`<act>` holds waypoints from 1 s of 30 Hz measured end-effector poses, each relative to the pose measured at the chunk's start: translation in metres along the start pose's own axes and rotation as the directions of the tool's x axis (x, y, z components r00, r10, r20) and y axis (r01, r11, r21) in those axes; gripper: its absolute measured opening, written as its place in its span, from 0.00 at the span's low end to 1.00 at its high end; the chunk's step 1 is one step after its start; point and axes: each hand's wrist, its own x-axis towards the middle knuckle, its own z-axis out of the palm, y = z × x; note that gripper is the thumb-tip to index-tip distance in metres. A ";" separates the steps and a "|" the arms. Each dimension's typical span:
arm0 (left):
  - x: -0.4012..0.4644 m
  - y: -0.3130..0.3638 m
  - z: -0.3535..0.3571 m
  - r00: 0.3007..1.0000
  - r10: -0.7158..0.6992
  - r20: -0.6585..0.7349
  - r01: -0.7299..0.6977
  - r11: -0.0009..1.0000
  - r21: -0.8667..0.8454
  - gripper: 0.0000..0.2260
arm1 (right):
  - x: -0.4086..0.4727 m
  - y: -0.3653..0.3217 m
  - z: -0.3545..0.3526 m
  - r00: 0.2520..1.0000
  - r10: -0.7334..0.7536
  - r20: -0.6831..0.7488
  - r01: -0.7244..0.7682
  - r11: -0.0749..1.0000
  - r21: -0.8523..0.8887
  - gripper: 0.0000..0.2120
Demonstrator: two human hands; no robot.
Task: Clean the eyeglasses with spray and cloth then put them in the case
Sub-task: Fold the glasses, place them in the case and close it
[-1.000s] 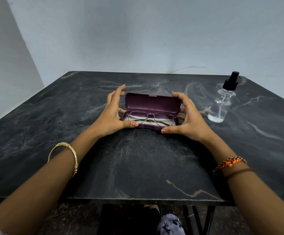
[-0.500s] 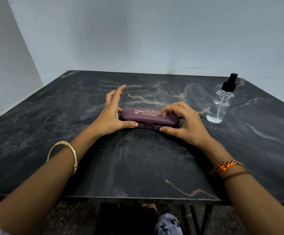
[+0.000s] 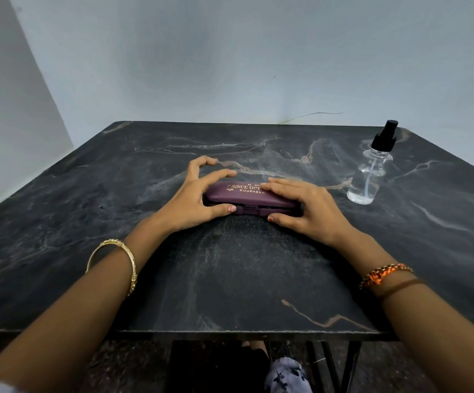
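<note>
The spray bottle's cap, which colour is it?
The cap is black; the head view shows it best.

Under the grip, black marble-look table, veined grey and tan. Well beyond the grip, pale blue-grey wall with a thin dark line low on it. Far left, lighter second wall at a corner. Nearer than the grip, below the table's edge, dark speckled floor and black metal legs. Soft, even light.

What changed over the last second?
The case lid went from open to shut, hiding the glasses. The right hand moved from the lid's edge to lie flat on top, pressing. The left hand still holds the case's left end; spray bottle unmoved.
</note>
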 end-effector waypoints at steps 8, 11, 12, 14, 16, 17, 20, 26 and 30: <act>0.002 -0.003 0.003 0.994 0.059 0.095 -0.072 0.989 0.129 0.26 | -0.001 0.005 0.002 0.998 -0.020 0.060 0.026 0.994 -0.103 0.27; 0.000 -0.003 0.004 0.991 0.063 0.115 -0.083 0.980 0.179 0.26 | -0.001 0.004 0.001 0.997 -0.027 0.076 0.035 0.993 -0.113 0.26; 0.000 -0.003 0.004 0.991 0.068 0.118 -0.090 0.977 0.194 0.26 | -0.001 0.004 0.001 0.996 -0.033 0.078 0.042 0.992 -0.118 0.26; 0.000 -0.003 0.005 0.990 0.081 0.120 -0.106 0.968 0.227 0.26 | -0.001 0.004 0.000 0.996 -0.040 0.085 0.050 0.991 -0.126 0.25; 0.000 -0.003 0.004 0.989 0.088 0.116 -0.116 0.957 0.265 0.26 | -0.001 0.004 -0.001 0.994 -0.036 0.104 0.051 0.989 -0.138 0.25; 0.000 -0.003 0.004 0.989 0.091 0.115 -0.120 0.951 0.285 0.26 | -0.001 0.004 -0.002 0.993 -0.035 0.113 0.052 0.988 -0.146 0.25; 0.000 -0.002 0.005 0.988 0.107 0.115 -0.140 0.930 0.340 0.25 | 0.000 0.005 -0.002 0.988 -0.053 0.146 0.083 0.975 -0.206 0.25; 0.001 -0.002 0.007 0.987 0.121 0.104 -0.152 0.915 0.374 0.25 | 0.000 0.006 -0.002 0.989 -0.057 0.139 0.085 0.975 -0.206 0.24; 0.001 -0.001 0.005 0.989 0.106 0.102 -0.133 0.939 0.318 0.26 | 0.000 0.006 -0.002 0.994 -0.050 0.094 0.065 0.984 -0.165 0.24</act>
